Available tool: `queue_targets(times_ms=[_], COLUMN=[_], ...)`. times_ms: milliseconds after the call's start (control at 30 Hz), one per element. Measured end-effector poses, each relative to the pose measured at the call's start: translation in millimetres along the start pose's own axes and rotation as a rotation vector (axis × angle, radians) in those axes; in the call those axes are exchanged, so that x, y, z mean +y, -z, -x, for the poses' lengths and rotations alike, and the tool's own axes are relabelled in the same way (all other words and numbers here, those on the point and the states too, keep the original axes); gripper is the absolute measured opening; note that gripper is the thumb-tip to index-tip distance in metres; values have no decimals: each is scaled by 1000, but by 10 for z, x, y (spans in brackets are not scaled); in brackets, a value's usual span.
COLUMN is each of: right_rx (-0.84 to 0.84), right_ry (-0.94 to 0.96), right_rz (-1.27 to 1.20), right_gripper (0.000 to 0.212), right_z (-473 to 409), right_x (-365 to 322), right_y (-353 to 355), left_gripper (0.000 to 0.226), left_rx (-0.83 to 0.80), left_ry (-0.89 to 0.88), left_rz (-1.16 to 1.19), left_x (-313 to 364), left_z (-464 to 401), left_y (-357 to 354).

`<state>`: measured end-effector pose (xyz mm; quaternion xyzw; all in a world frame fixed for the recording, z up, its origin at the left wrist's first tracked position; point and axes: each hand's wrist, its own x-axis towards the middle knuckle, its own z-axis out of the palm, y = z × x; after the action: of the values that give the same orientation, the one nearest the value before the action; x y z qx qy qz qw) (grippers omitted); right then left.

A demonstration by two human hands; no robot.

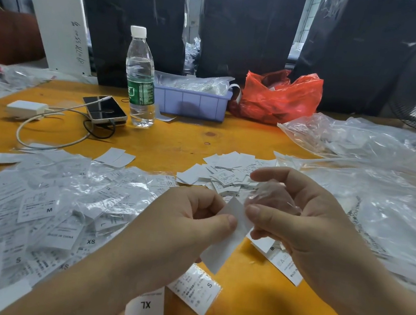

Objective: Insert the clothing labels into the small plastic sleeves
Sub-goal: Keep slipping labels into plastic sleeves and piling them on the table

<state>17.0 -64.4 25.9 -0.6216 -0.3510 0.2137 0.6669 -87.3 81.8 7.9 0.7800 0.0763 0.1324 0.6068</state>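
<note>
L hand (192,224) pinches a white label (227,242) btwn thumb & curled fingers; label hangs tilted, top end up toward R hand (300,215). R hand grips a small clear sleeve (273,196) w/ thumb & fingers curled round it, just above & right of label's top edge; whether label is inside yet can't be told. Both are held over the orange table (177,137), btwn a pile of sleeved labels (42,208) at left & loose labels (226,170) beyond the hands.
</note>
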Motion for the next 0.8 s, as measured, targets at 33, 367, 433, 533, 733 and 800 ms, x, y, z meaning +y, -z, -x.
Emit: queue_targets(times_ms=[33, 367, 433, 533, 733, 800], right_rx=[-3, -3, -2, -4, -29, -34], right_ry=[0, -9, -13, -9, 14, 27], right_rz=[0, 0, -2, 22, 34, 48], right_gripper=[38, 34, 33, 32, 37, 37], right_z=[1, 6, 5, -1, -3, -2], right_x=[0, -25, -22, -12, 4, 1], right_y=[1, 3, 1, -3, 8, 6], left_gripper=[22, 16, 20, 20, 20, 21], left_rx=[-12, -66, -50, -26, 9, 20], left_ry=[6, 3, -14, -36, -51, -57], left_rz=[8, 2, -16, -22, -25, -36], left_x=[0, 15, 5, -4, -2, -13], left_z=[2, 23, 24, 21, 13, 6], left_y=[-2, -6, -6, -8, 1, -1])
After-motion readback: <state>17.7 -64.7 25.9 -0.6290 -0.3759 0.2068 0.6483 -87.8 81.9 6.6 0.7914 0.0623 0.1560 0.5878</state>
